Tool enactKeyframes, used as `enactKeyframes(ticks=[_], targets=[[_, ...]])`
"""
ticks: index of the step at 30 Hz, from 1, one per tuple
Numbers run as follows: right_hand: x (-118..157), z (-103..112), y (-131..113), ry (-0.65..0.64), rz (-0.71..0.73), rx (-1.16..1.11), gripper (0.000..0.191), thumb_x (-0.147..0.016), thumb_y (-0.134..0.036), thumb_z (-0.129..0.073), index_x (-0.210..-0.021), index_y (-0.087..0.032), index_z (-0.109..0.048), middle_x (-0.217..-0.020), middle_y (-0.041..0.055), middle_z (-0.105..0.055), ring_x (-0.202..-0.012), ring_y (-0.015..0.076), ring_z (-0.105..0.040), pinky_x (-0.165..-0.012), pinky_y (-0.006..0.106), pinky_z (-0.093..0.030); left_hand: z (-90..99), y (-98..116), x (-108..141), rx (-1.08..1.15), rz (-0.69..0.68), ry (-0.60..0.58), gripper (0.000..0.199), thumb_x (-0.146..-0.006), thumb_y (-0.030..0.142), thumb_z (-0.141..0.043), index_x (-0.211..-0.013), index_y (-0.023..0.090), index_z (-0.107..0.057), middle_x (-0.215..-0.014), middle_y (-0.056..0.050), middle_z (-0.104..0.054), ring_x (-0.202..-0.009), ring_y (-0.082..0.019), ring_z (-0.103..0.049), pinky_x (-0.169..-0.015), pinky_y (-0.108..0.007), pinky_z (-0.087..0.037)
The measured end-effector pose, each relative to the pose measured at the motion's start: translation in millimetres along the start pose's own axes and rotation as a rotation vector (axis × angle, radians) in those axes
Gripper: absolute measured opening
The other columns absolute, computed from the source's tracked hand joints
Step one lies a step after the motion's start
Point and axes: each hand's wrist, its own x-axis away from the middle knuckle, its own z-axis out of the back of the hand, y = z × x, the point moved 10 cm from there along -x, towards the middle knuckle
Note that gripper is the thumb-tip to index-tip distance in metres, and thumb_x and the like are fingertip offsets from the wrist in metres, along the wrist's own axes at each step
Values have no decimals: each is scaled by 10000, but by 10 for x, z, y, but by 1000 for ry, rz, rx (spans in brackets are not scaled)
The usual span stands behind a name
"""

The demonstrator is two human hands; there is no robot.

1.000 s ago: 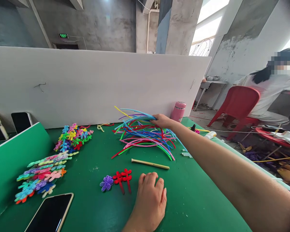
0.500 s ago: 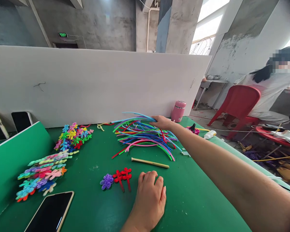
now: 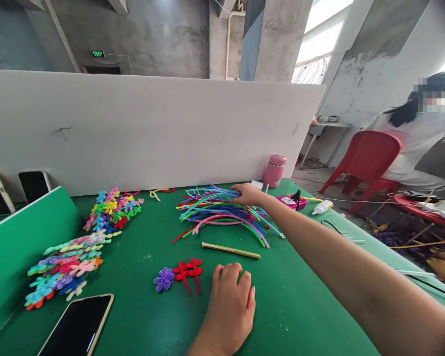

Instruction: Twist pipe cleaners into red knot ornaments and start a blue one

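My left hand point(image 3: 232, 296) rests on the green table at the bottom centre, palm down, fingers slightly bent and apart, holding nothing. My right hand point(image 3: 247, 195) reaches far forward to the back edge of a pile of coloured pipe cleaners point(image 3: 222, 210), its fingertips on the upper strands; whether it grips any is too small to tell. A thin tan stick point(image 3: 230, 250) lies between the pile and my left hand. Left of that hand are two red flower shapes with stems point(image 3: 188, 271) and a purple flower point(image 3: 164, 279).
Stacks of coloured fuzzy flowers point(image 3: 65, 272) stand at the left beside a phone point(image 3: 77, 324). A pink bottle point(image 3: 274, 170) is by the white board point(image 3: 152, 133). A white bottle point(image 3: 322, 207) lies at the right. A person sits on a red chair point(image 3: 367, 153) beyond.
My right arm has shifted slightly down and left. The blue strands at my right hand have dropped closer to the pile. My left hand has stayed in place.
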Motion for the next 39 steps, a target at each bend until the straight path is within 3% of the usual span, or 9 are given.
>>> enactKeyframes(ticks=[5,13,17,21,27,32,39], targets=[[-5,1,29,18,0,44,608,-688,-409,-599,-1221,-174,-427,-1114,86,-580,-959,225,-559,-760,269,-430,-15,-5,-8,2,9,-15,172,-779,138,-400,-855,182,-548,-884,-66,-549,-829,-204,-519,-825,-452,-387],[179,132,-256,202,102,175,705,-690,-363,-580,-1305,-202,-277,-1307,104,-370,-1117,266,-404,-902,384,-309,-15,9,5,19,-7,-5,153,-766,122,-410,-826,174,-540,-870,-66,-546,-815,-203,-507,-800,-431,-391],[303,33,-453,280,140,236,583,-756,-254,-509,-1294,-169,-298,-1297,111,-377,-1150,259,-351,-953,388,-219,-16,9,1,33,-14,2,140,-761,124,-409,-802,170,-535,-856,-68,-540,-806,-204,-502,-775,-421,-395],[326,-175,-471,315,99,263,409,-811,-196,-423,-1210,-105,-422,-1147,171,-502,-1054,287,-429,-894,418,-262,-15,-10,-5,33,4,0,158,-761,119,-403,-810,176,-542,-867,-67,-540,-816,-208,-506,-784,-430,-385],[383,-387,-436,307,165,244,344,-866,-223,-350,-1186,-234,-474,-1246,86,-452,-1078,241,-422,-864,374,-304,-45,-8,-13,10,10,-33,161,-761,113,-397,-790,168,-545,-875,-78,-545,-828,-220,-508,-782,-434,-382],[461,-420,-421,316,223,201,320,-862,-227,-382,-1153,-264,-512,-1229,67,-476,-1084,226,-425,-852,369,-318,-58,-16,-19,11,13,-36,162,-763,110,-394,-781,169,-544,-870,-74,-545,-826,-217,-505,-788,-434,-376],[448,-360,-382,373,199,127,230,-830,-194,-447,-999,-212,-602,-1146,71,-535,-1007,218,-498,-834,355,-355,-64,-10,-24,12,22,-60,160,-766,112,-398,-789,171,-546,-884,-73,-546,-839,-214,-503,-805,-432,-371]])
